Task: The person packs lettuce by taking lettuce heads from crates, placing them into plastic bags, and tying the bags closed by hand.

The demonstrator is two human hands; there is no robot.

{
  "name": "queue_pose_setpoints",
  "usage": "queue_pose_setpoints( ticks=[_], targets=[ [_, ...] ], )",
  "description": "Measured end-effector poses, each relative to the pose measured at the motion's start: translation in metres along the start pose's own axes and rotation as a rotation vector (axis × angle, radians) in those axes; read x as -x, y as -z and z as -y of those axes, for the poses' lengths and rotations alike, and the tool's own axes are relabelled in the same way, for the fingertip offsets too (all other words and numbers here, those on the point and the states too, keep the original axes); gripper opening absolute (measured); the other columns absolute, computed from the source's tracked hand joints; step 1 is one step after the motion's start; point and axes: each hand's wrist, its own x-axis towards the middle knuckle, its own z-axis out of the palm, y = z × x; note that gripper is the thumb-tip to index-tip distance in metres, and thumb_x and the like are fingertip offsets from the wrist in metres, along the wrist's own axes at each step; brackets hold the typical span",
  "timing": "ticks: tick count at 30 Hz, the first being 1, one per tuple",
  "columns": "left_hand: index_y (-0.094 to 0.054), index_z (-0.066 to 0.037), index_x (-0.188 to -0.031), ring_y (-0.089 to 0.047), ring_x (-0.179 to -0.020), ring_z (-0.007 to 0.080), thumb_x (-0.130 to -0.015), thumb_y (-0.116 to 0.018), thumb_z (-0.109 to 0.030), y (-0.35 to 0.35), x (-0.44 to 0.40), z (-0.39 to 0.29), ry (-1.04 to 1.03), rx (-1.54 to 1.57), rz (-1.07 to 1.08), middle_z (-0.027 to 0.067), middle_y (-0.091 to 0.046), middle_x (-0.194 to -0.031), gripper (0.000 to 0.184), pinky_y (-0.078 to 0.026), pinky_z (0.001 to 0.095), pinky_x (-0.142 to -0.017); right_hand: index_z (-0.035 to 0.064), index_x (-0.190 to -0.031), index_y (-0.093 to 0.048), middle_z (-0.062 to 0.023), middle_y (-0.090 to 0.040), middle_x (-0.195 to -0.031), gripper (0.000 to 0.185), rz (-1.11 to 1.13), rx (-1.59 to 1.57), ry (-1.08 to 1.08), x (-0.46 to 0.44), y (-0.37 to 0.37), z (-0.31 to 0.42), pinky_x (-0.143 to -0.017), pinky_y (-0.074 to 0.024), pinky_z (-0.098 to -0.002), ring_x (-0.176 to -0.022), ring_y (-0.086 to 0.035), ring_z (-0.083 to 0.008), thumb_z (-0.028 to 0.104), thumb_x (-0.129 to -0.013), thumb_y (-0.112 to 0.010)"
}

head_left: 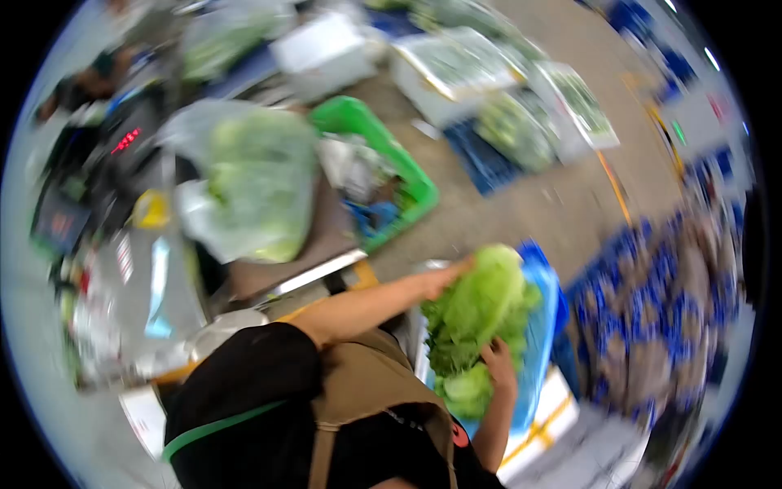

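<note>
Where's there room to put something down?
On the floor, between the green crate, the blue container and the brown-and-blue bundles, it looks mostly bare. It's crowded at the container: lettuce, left hand and right hand are there. The big bag of greens covers much of the brown surface.

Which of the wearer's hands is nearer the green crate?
Left: the left hand, by the upper left of the lettuce, is across a gap from the green crate; the right hand is farther off, at the lettuce's lower right.

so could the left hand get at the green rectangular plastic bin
Probably, with a lean: nothing seems to stand between the left hand, on the leafy green lettuce, and that green bin.
</note>
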Motion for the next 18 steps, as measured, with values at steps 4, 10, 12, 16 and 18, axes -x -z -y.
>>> queue_pose_setpoints(
  ticks=[4,10,12,16,18],
  targets=[
    [-0.029,-0.010,-0.143,-0.035,-0.128,0.0220,-0.078,-0.063,-0.061,0.007,0.050,-0.059,-0.032,-0.260,-0.443,0.0116,-0.038,-0.140,0.089,-0.032,0.0357,-0.105,0.0039,-0.143,-0.023,-0.0081,-0.041,-0.135,0.102,0.180,-0.228,0.499,-0.036,-0.045,0.121,-0.096,-0.0395,-0.0388,-0.121,-0.043,-0.0265,0.035,-0.065,-0.081],
    [-0.043,-0.004,-0.133,-0.047,-0.119,0.0296,-0.083,-0.048,-0.066,-0.015,0.169,-0.162,-0.435,-0.794,-0.722,0.0194,-0.049,-0.128,0.080,-0.035,0.0388,-0.101,0.0102,-0.140,-0.034,-0.0086,-0.041,-0.139,0.101,0.548,-0.686,0.399,-0.135,-0.190,0.174,-0.104,-0.0375,-0.0470,-0.124,-0.042,-0.0309,0.056,-0.061,-0.078],
    [-0.047,-0.001,-0.127,-0.052,-0.114,0.0338,-0.085,-0.042,-0.067,-0.038,0.231,-0.209,-0.245,-1.242,-1.056,0.0240,-0.052,-0.122,0.079,-0.037,0.0413,-0.099,0.0114,-0.138,-0.036,-0.0076,-0.039,-0.141,0.091,0.797,-0.709,0.443,-0.139,-0.252,0.216,-0.104,-0.0371,-0.0466,-0.126,-0.040,-0.0300,0.054,-0.068,-0.075],
    [-0.058,-0.004,-0.106,-0.062,-0.086,0.0312,-0.093,-0.039,-0.052,-0.030,0.370,-0.279,-0.746,-1.941,-1.424,0.0170,-0.063,-0.091,0.053,-0.050,0.0382,-0.077,0.0117,-0.138,-0.037,-0.0073,-0.042,-0.138,0.089,1.027,-0.677,0.488,-0.119,-0.371,0.330,-0.103,-0.0381,-0.0465,-0.124,-0.042,-0.0297,0.054,-0.068,-0.074],
    [-0.059,0.000,-0.099,-0.063,-0.088,0.0263,-0.093,-0.042,-0.050,-0.001,0.421,-0.295,-0.756,-1.159,-1.343,0.0176,-0.064,-0.090,0.053,-0.050,0.0352,-0.081,0.0118,-0.137,-0.038,-0.0072,-0.043,-0.136,0.089,1.132,-0.675,0.535,-0.100,-0.424,0.385,-0.103,-0.0386,-0.0464,-0.123,-0.043,-0.0295,0.055,-0.068,-0.074]
  ],
)
